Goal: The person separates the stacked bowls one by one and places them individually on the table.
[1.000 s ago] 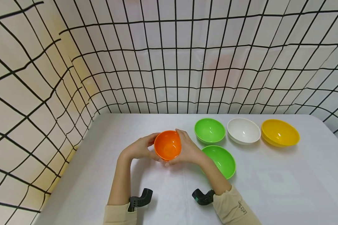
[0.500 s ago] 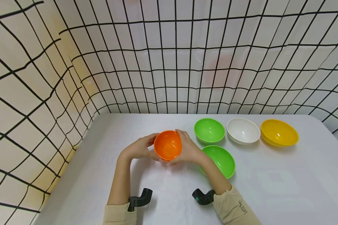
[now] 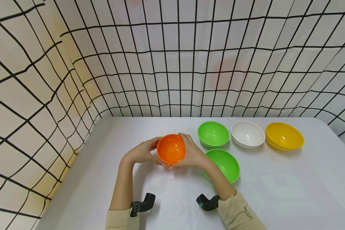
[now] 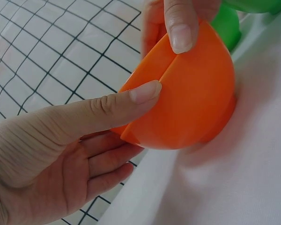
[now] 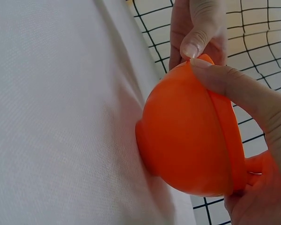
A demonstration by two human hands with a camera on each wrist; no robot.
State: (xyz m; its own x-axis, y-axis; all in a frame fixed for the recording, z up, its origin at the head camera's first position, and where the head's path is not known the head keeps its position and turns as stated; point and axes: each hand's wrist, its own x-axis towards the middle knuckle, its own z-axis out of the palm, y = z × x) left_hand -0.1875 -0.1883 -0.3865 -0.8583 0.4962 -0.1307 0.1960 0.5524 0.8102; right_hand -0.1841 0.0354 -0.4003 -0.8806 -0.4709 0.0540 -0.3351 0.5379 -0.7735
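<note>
Two orange bowls (image 3: 171,149), one nested in the other, are held between both hands left of the other bowls; a second edge stands above the outer rim in both wrist views. My left hand (image 3: 143,151) grips their left side, its thumb across the rim of the outer bowl (image 4: 196,93) and its fingers behind. From the right, my right hand (image 3: 192,153) holds them the same way, thumb near the left thumb on the side facing me. In the right wrist view, the foot of the outer bowl (image 5: 147,150) is close over the white cloth.
A green bowl (image 3: 213,134), a white bowl (image 3: 248,134) and a yellow bowl (image 3: 284,136) stand in a row at the back right. Another green bowl (image 3: 225,164) is partly behind my right forearm. Black wire grid (image 3: 178,64) rises behind the white-covered table (image 3: 276,198).
</note>
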